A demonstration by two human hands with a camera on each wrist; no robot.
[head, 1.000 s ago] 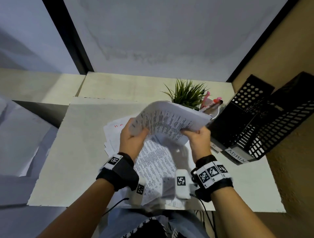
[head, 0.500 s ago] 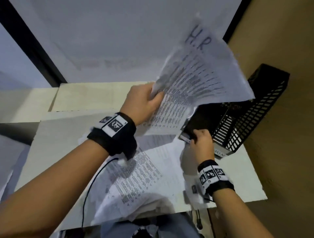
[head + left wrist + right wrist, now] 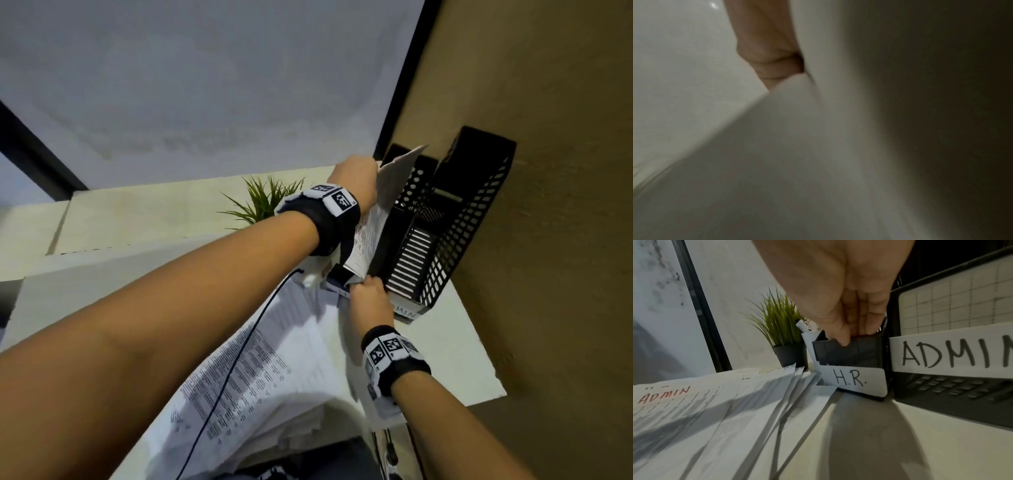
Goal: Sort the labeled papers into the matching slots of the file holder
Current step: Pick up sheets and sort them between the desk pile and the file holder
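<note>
A black perforated file holder (image 3: 455,226) stands at the table's right against the tan wall, with slots tagged "H.R." (image 3: 853,379) and "ADMIN" (image 3: 953,353). My left hand (image 3: 356,181) grips a printed sheet (image 3: 383,212) standing on edge in the H.R. slot; the left wrist view shows my fingers (image 3: 772,65) curled on blurred white paper. My right hand (image 3: 368,291) pinches the front lip of the H.R. slot (image 3: 849,350), thumb outside, fingers inside. A loose pile of printed papers (image 3: 260,370) lies on the table, one marked "ADMIN" in red (image 3: 663,394).
A small green plant in a dark pot (image 3: 785,337) stands behind the papers, left of the holder. The ADMIN slot holds a sheet with a grid (image 3: 953,305). A black cable (image 3: 239,359) runs over the paper pile. The table's near edge (image 3: 486,401) is close on the right.
My left hand carried the H.R. sheet up off the pile and then down into the H.R. slot. My right hand let go of the sheet and took hold of the holder's front.
</note>
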